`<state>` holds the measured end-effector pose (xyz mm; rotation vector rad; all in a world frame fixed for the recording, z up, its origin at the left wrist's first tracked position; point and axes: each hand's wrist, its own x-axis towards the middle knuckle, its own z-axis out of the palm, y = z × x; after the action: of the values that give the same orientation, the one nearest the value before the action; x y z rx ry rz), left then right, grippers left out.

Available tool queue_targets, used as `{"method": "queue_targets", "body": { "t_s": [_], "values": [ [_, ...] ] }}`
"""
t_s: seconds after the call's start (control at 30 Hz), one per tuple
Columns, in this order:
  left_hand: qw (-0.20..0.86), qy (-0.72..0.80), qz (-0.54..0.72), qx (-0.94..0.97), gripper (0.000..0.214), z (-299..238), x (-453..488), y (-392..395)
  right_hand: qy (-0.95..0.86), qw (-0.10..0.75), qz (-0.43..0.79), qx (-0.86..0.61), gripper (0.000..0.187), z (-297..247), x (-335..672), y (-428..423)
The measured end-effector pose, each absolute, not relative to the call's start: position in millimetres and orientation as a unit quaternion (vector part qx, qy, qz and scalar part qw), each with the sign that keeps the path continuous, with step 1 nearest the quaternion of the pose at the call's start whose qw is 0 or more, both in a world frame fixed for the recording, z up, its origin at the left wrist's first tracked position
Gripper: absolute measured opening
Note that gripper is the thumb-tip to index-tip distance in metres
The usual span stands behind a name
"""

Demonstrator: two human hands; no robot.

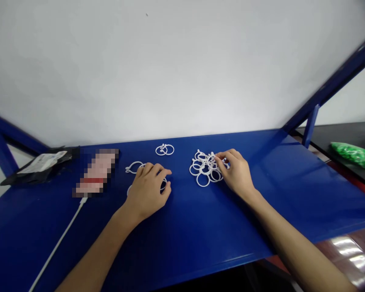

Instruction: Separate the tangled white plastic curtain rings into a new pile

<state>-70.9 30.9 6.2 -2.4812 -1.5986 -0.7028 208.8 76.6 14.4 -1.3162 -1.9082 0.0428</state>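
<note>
White plastic rings lie on a blue shelf (pixel 200 227). My right hand (pixel 235 172) rests on the right side of a pile of several rings (pixel 204 169), its fingertips pinched on one ring at the pile's edge. My left hand (pixel 149 188) lies curled over a ring (pixel 163 185) on the shelf, thumb and forefinger closed around it. One more ring (pixel 134 166) peeks out beyond its knuckles. A linked pair of rings (pixel 164 150) sits apart near the wall.
A blurred flat object (pixel 95 172) with a white cable (pixel 59 243) lies at the left. A black packet (pixel 39 164) sits at the far left by the wall. Blue frame struts (pixel 331 87) rise at the right. A green bag (pixel 354 154) lies on a dark table beyond.
</note>
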Motion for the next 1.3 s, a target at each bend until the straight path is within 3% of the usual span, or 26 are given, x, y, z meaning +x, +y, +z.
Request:
{"method": "queue_targets", "body": {
  "t_s": [0.53, 1.07, 1.3],
  "values": [
    [-0.069, -0.545, -0.168, -0.819, 0.042, 36, -83, 25, -0.766, 0.401, -0.021, -0.501, 0.020, 14, 203, 75],
    [-0.095, -0.504, -0.136, -0.847, 0.021, 25, -91, 32, -0.839, 0.370, 0.103, -0.386, 0.016, 8, 171, 43],
    [-0.086, -0.510, -0.206, -0.831, 0.014, 29, -88, 32, -0.854, 0.351, 0.135, -0.358, 0.016, 5, 164, 38]
  ]
}}
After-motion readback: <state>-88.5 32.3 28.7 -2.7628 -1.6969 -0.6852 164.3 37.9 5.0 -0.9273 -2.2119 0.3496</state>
